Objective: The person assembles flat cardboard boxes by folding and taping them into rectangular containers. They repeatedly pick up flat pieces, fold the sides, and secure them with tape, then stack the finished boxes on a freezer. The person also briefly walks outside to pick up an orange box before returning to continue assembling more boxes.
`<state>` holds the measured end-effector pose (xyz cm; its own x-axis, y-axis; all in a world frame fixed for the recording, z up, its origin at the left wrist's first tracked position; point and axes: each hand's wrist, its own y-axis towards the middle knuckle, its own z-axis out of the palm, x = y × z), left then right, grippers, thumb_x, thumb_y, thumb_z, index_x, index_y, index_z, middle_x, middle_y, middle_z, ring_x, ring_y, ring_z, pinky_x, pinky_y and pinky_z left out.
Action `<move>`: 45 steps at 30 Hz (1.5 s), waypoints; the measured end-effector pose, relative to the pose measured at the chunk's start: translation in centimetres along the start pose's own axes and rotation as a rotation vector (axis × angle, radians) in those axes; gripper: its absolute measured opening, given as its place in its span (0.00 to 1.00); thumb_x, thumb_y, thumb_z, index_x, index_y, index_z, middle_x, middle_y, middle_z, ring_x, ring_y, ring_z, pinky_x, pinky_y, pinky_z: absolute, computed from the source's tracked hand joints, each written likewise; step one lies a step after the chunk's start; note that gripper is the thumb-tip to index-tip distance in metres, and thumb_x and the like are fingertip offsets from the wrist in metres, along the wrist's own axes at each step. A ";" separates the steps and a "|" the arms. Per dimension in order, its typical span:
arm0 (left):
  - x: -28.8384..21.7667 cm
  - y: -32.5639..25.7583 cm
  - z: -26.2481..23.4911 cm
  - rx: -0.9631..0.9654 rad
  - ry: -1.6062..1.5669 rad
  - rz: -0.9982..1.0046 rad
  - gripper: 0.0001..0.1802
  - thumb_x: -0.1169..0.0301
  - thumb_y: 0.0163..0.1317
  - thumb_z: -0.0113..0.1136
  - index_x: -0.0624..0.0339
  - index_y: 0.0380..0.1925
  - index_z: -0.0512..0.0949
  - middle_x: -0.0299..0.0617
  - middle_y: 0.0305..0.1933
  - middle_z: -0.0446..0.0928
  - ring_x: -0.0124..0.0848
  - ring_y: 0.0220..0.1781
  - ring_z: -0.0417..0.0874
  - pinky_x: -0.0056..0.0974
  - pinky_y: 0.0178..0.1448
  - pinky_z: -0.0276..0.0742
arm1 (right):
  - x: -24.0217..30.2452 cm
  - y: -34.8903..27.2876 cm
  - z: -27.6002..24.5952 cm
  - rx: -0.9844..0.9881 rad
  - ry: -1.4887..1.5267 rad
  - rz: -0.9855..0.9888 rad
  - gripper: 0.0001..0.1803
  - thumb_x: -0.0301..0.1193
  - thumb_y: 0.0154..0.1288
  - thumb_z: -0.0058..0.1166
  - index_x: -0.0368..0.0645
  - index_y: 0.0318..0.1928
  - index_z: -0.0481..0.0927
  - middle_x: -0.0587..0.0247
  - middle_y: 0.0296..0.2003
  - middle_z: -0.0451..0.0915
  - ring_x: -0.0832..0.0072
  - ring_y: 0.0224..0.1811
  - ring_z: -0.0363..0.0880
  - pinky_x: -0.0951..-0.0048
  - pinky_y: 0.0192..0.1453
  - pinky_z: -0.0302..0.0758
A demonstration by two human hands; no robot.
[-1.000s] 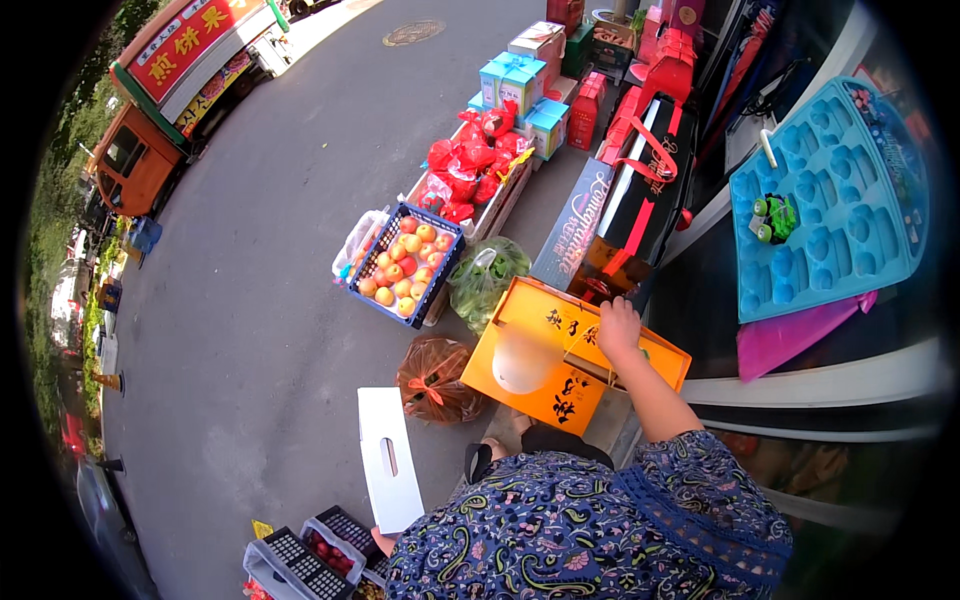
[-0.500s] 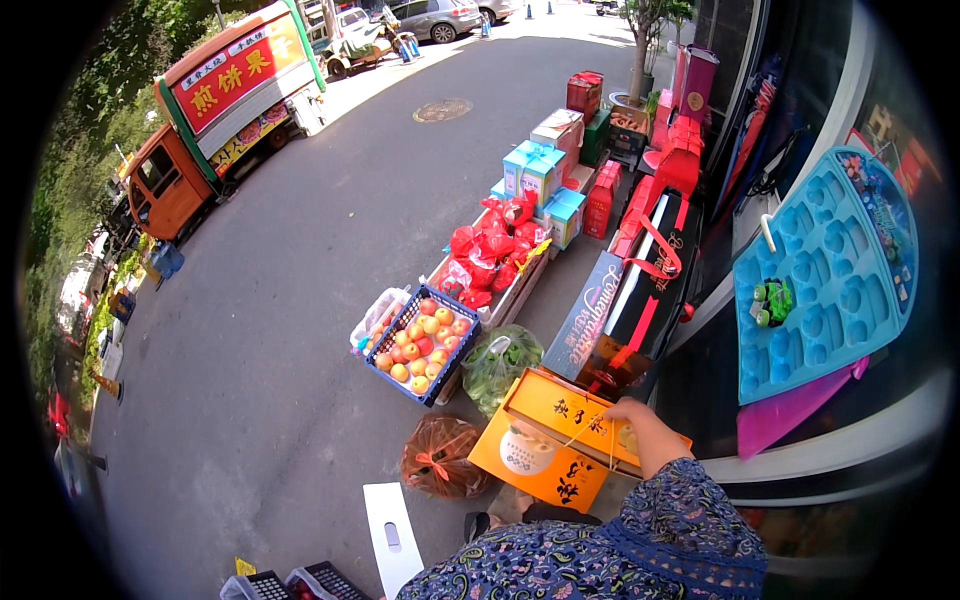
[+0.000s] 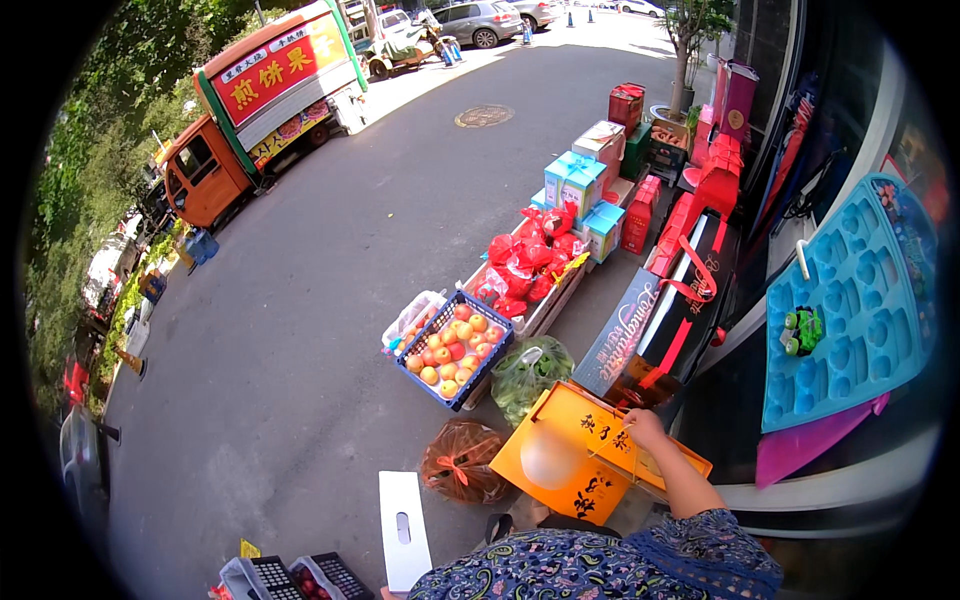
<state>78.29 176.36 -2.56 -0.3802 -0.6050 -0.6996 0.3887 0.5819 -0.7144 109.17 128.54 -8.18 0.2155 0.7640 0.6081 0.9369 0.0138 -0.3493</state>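
My right hand (image 3: 643,428) is closed at the top of an orange gift box (image 3: 555,465), gripping its thin cord handle. The box hangs tilted in front of me, with dark lettering and a pale round picture on it. Only a sliver of my left hand (image 3: 388,594) shows at the lower edge, against the near end of a white carton (image 3: 403,555) with an oval hand hole. The rest of that hand is out of the picture. Just left of the orange box sits a reddish-brown plastic bag (image 3: 463,462) tied with a red knot.
Ahead are a blue crate of apples (image 3: 452,352), a green-filled clear bag (image 3: 530,378), red bags (image 3: 525,265) and blue-white boxes (image 3: 577,180). A long black gift box (image 3: 690,310) lies right, beside a blue moulded tray (image 3: 850,300). Dark crates (image 3: 340,578) stand lower left; an orange truck (image 3: 205,170) stands across the pavement.
The whole view has shifted, so the surroundings appear farther right and slightly lower. The orange box stays with my right hand. The white carton has moved slightly up, and a sliver of my left hand now shows.
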 end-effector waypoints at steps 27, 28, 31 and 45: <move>-0.8 5.0 -8.3 0.322 0.530 0.297 0.55 0.94 0.34 0.66 0.57 0.62 0.47 0.53 0.52 0.70 0.42 0.58 0.73 0.56 0.52 0.79 | 12.5 -27.2 -11.6 -0.201 0.895 0.173 0.02 0.22 0.63 0.52 0.42 0.36 0.76 0.78 0.23 0.72 0.93 0.22 0.64 0.84 0.25 0.58; -0.9 5.8 -8.4 0.360 0.609 0.360 0.55 0.94 0.34 0.65 0.57 0.62 0.47 0.53 0.52 0.70 0.42 0.58 0.73 0.56 0.52 0.79 | 13.0 -28.9 -12.4 -0.222 0.926 0.172 0.02 0.22 0.63 0.52 0.42 0.36 0.75 0.78 0.23 0.72 0.93 0.23 0.64 0.86 0.26 0.57; -1.7 7.6 -7.9 0.423 0.522 0.232 0.45 0.80 0.41 0.65 0.52 0.61 0.54 0.48 0.54 0.70 0.41 0.60 0.71 0.57 0.54 0.75 | 15.4 -33.7 -14.1 -0.314 1.103 0.176 0.03 0.22 0.61 0.53 0.42 0.35 0.74 0.77 0.22 0.70 0.93 0.20 0.60 0.86 0.22 0.52; -0.4 14.3 -4.3 0.087 -0.184 -0.557 0.29 0.40 0.49 0.51 0.35 0.50 0.77 0.29 0.54 0.76 0.36 0.57 0.73 0.53 0.54 0.65 | 17.3 -38.7 -19.9 -0.545 1.074 0.072 0.03 0.24 0.60 0.49 0.44 0.35 0.70 0.75 0.18 0.62 0.91 0.15 0.49 0.84 0.18 0.46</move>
<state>80.40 187.26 -12.51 -0.3982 -0.8953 -0.1997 0.2428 0.1071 -0.9641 82.15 128.37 30.03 0.1485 -0.1780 0.9728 0.8509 -0.4783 -0.2174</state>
